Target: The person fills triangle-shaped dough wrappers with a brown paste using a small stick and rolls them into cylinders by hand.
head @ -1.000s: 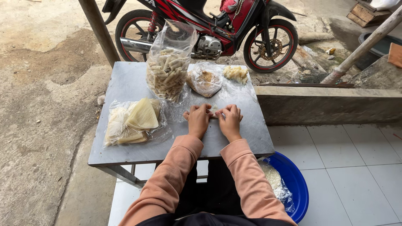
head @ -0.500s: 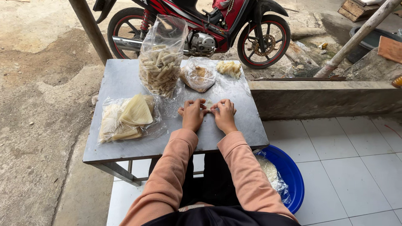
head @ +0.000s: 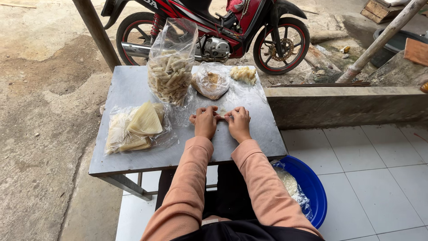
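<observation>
Unchanged since the earlier frame: both hands, left hand [head: 206, 121] and right hand [head: 239, 122], press a pale wrapper [head: 221, 112] flat, fingertips pinching it on the tabletop [head: 129, 89].

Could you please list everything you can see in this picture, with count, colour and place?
metal table: one, grey, centre.
pale wrapper piece: one, pale, on the table between both hands' fingers.
bag of rolled snacks: one, clear bag with beige rolls, upright at the table's far side.
bag of filling: one, clear with brownish contents, right of the rolls.
heap of pale pieces: one, yellowish, far right corner.
bag of wrapper sheets: one, clear with pale yellow sheets, table's left.
blue basin: one, on the tiled floor, lower right, holding a clear bag.
motorbike: one, red and black, behind the table.
wooden poles: two, leaning, left and right.
left hand: pink sleeve, on the wrapper.
right hand: pink sleeve, beside it.
</observation>
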